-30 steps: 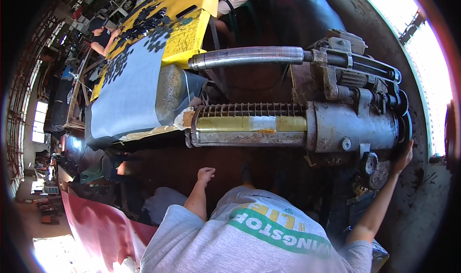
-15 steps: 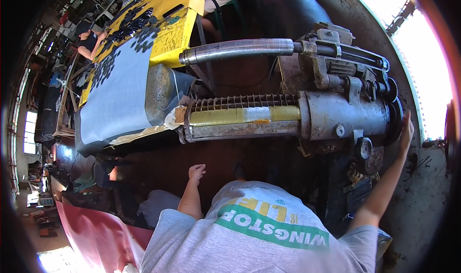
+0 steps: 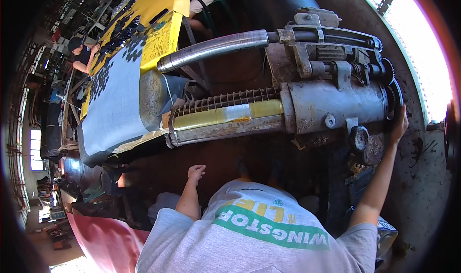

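Rusted machine [image 3: 331, 100] fills the middle of the view, its heavy grey body lying crosswise in front of a person in a grey shirt seen from above. At its far right end sits a dark wheel [image 3: 394, 102], and the right hand [image 3: 399, 124] is stretched out with the arm nearly straight, palm and fingers laid against the wheel's rim; how tightly they close on it cannot be told. From the machine's left side a curved, bright metal pipe [image 3: 213, 48] reaches out above a toothed roller [image 3: 225, 101], with a yellow bar [image 3: 225, 117] lying just below the teeth. The left hand [image 3: 196, 171] hangs free over the dark floor, near the roller but well apart from it, fingers loosely curled and holding nothing. Beyond the roller lies a grey and yellow sheet [image 3: 120, 95], patterned with dark cut shapes. Another person in a dark cap [image 3: 79, 52] leans at the sheet's far edge.
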The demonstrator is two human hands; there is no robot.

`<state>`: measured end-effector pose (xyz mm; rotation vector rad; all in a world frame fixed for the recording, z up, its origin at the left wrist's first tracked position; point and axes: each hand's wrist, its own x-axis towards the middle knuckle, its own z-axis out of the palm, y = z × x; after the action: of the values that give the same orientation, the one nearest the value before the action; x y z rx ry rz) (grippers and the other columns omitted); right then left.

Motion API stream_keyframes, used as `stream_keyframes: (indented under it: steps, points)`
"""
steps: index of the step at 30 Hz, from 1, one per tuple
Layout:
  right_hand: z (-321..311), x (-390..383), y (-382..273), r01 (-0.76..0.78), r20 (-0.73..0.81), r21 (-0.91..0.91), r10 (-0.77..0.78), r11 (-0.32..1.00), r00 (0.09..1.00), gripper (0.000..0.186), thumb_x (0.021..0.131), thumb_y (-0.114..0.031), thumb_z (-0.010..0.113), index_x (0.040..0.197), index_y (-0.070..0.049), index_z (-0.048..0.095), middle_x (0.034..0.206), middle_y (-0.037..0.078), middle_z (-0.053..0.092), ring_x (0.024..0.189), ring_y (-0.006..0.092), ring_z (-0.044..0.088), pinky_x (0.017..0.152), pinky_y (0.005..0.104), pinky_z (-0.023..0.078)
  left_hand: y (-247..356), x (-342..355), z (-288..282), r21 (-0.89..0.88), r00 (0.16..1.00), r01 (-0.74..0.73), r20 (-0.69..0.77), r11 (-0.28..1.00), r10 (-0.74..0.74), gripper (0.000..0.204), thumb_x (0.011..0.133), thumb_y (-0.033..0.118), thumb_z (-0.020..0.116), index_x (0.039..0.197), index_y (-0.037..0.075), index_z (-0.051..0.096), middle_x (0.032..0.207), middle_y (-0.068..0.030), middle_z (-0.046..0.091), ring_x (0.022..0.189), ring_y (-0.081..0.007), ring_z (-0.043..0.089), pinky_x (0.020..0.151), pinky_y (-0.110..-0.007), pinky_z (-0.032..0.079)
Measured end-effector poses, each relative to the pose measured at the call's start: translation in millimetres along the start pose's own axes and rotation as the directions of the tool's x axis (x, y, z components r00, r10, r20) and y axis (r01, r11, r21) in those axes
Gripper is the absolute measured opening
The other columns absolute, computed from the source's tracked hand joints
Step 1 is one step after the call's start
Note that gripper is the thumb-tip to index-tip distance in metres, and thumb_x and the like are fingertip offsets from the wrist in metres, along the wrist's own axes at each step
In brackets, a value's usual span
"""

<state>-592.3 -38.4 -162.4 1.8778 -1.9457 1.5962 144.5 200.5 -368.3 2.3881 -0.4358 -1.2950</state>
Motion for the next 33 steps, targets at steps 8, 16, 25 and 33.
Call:
stream_keyframes:
  steps: [8,16,25,33]
  points:
    - [-27,-110,112,-0.514,0.038,0.22,0.519,0.829,0.854,0.06,0.097,-0.052,0.038,0.106,0.003,0.06,0.078,0.003,0.057,0.071,0.0117,0.047,0.068,0.0289,0.04,17,23,12,-0.003,0.991,-0.128,0.043,0.992,0.128,0.022,0.082,0.024,0.071,0.096,0.008,0.07,0.08,-0.0028,0.067,0.065,-0.0098,0.063,0.05,-0.021,0.042]
    - [-26,56,-59,-0.35,0.216,0.075,0.327,0.934,0.92,0.058,0.094,-0.055,0.041,0.073,-0.003,0.056,0.064,-0.005,0.042,0.06,0.0069,0.036,0.056,0.0267,0.031,8,32,-4,-0.5,0.951,-0.06,-0.293,0.864,-0.104,0.038,0.088,0.038,0.059,0.065,0.007,0.056,0.062,-0.007,0.063,0.047,-0.0145,0.059,0.04,-0.027,0.042]
    - [8,86,-32,-0.233,0.141,-0.32,0.289,0.918,0.947,0.051,0.095,-0.041,0.048,0.067,0.002,0.052,0.057,-0.001,0.028,0.053,0.0099,0.026,0.049,0.0312,0.024,39,-8,-50,-0.115,0.932,-0.108,-0.359,0.988,0.06,0.053,0.085,0.056,0.058,0.08,0.005,0.067,0.061,-0.0064,0.062,0.056,-0.0111,0.058,0.048,-0.028,0.042]
    - [-5,-22,20,-0.113,-0.076,0.118,0.123,0.987,0.99,0.039,0.1,-0.03,0.04,0.1,0.001,0.063,0.075,0.004,0.054,0.068,0.0119,0.045,0.063,0.0273,0.04,83,-9,-115,-0.26,0.549,-0.752,-0.756,0.605,0.356,0.012,0.089,0.013,0.06,0.091,0.003,0.066,0.076,0.0003,0.059,0.063,-0.0062,0.053,0.051,-0.019,0.036]
